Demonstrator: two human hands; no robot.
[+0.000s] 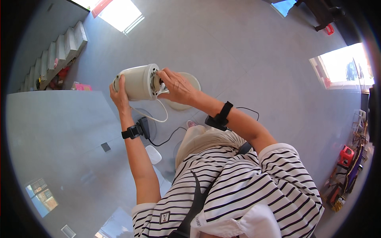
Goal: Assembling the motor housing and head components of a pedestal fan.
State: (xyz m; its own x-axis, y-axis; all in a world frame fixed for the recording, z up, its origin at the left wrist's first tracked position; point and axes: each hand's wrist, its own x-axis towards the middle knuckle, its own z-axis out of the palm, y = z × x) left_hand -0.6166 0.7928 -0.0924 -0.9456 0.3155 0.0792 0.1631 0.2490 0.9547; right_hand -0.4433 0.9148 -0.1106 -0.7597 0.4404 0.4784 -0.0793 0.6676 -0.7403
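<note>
Cream housing (137,84): held up sideways, probably so the vented end (152,85) is reachable
Left hand (119,95): clamped round the opposite end, steadying I guess
Right hand (177,85): fingers curled there, can't tell if gripping

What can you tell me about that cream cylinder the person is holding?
The cylinder is cream and smooth, perhaps plastic or painted metal. Dark slots show in its right end, around a protruding centre; a dark opening shows at the left end. It is held up, roughly on its side. The left hand grips its left end; the right hand is at the slotted end. A white cord loops below; where it attaches is unclear.
</note>
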